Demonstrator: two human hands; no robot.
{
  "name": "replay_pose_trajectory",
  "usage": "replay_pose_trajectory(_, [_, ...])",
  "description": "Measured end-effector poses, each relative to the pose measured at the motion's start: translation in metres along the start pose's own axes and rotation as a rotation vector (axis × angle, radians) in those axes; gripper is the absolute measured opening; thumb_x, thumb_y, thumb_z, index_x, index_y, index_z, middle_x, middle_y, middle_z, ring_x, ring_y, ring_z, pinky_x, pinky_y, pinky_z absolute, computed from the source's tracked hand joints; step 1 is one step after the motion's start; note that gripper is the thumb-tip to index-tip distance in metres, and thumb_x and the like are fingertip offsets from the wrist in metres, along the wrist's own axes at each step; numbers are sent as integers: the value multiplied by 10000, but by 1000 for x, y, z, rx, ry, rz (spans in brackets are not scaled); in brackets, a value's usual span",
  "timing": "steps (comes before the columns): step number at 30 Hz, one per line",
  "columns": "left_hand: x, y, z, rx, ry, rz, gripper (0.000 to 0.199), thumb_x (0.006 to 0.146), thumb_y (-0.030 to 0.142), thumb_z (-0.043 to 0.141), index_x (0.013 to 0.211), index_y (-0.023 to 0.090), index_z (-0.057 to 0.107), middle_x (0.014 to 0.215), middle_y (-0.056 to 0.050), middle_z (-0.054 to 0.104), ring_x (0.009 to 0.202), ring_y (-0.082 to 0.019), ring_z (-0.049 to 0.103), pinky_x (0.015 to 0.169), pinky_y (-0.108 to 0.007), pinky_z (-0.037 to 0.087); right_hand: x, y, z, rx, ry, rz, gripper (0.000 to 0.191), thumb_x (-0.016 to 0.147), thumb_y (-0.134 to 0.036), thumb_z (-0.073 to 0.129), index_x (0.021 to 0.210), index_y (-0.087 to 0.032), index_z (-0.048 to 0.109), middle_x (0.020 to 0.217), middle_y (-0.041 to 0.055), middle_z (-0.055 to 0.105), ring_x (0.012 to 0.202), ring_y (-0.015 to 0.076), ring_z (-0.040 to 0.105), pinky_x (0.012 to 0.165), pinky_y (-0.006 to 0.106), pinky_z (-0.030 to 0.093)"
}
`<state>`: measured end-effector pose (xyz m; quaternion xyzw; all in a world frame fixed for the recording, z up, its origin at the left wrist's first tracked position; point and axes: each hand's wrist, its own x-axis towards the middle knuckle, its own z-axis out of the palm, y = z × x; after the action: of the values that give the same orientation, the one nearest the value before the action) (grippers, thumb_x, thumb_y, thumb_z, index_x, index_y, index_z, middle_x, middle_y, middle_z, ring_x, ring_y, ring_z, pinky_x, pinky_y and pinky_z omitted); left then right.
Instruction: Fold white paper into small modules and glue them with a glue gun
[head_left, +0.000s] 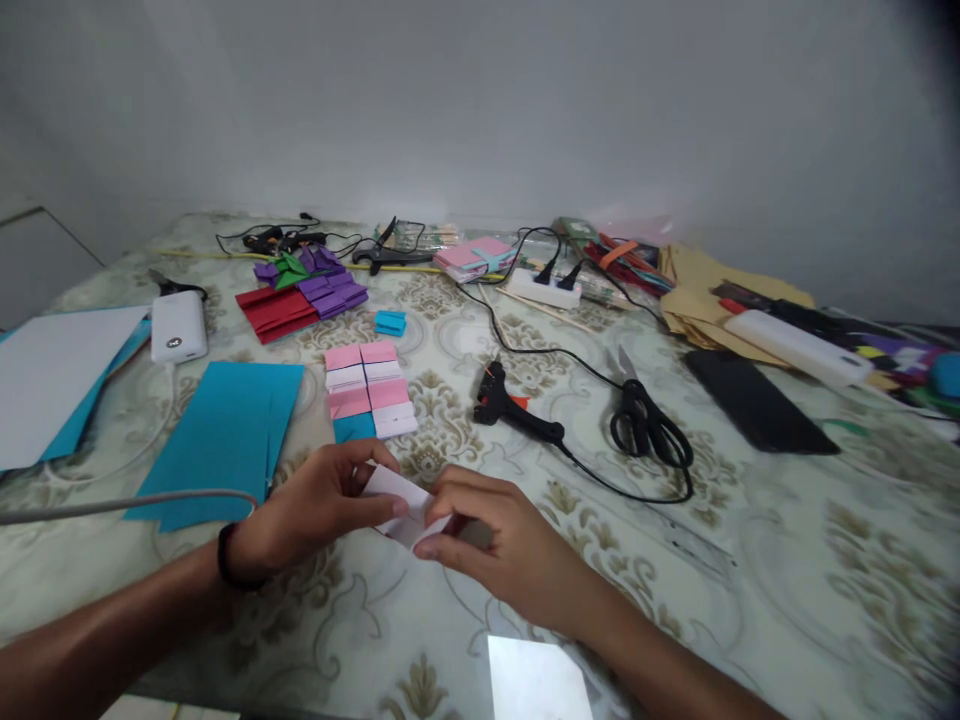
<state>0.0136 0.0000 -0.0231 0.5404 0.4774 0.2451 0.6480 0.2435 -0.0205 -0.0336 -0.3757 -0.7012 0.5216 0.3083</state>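
A small piece of white paper [401,500] is held between both hands above the patterned tablecloth. My left hand [322,505] pinches its left side, thumb on top. My right hand [499,540] grips the right side between thumb and fingers. Just beyond them lie folded pink, white and blue paper pieces [369,390] in two columns. Blue sheets [225,425] are beside my left hand. A black glue gun [510,405] rests beyond my right hand. Another white sheet [536,680] lies at the near edge.
Black scissors [645,425], a dark phone [757,400] and a clear ruler [690,548] lie to the right. A white power bank [178,327] is on the left. Red and purple folded papers [300,300], pliers [390,255] and a power strip [545,288] are farther back.
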Motion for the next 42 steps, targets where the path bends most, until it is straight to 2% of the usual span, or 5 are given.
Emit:
replay_pose_trajectory(5, [-3, -2, 3, 168, 24, 108, 217, 845, 341, 768, 973, 166, 791, 777, -5, 700, 683, -139, 572, 583, -228, 388, -1, 2, 4, 122, 78, 222, 314, 858, -270, 832, 1076, -251, 606, 845, -49, 627, 743, 146, 613, 686, 274, 484])
replay_pose_trajectory(15, [-3, -8, 3, 261, -28, 116, 234, 897, 386, 741, 909, 171, 832, 745, -10, 708, 662, -137, 532, 589, -241, 355, 0, 4, 10, 135, 72, 224, 344, 862, -264, 809, 1145, -240, 615, 777, -78, 577, 684, 127, 560, 637, 260, 444])
replay_pose_trajectory(21, [-4, -3, 0, 262, 51, 128, 263, 882, 413, 744, 847, 156, 789, 717, 1, 662, 641, -128, 519, 550, -220, 351, 1, -1, 6, -7, 122, 180, 262, 967, -363, 671, 766, -201, 623, 675, -39, 551, 622, 126, 496, 567, 252, 381])
replay_pose_trajectory(35, [-4, 14, 11, 415, 58, 182, 347, 954, 470, 696, 894, 167, 856, 768, -22, 778, 676, -150, 600, 598, -233, 410, -2, -5, -5, -104, 277, 54, 260, 954, -317, 708, 728, -190, 690, 629, -20, 631, 597, 132, 537, 531, 229, 368])
replay_pose_trajectory(42, [2, 4, 10, 356, 60, 200, 390, 947, 506, 719, 901, 134, 829, 798, -58, 767, 676, -158, 621, 580, -223, 456, -2, -8, -16, -174, 163, 136, 351, 985, -258, 739, 649, -184, 671, 608, -23, 728, 499, 98, 515, 527, 230, 337])
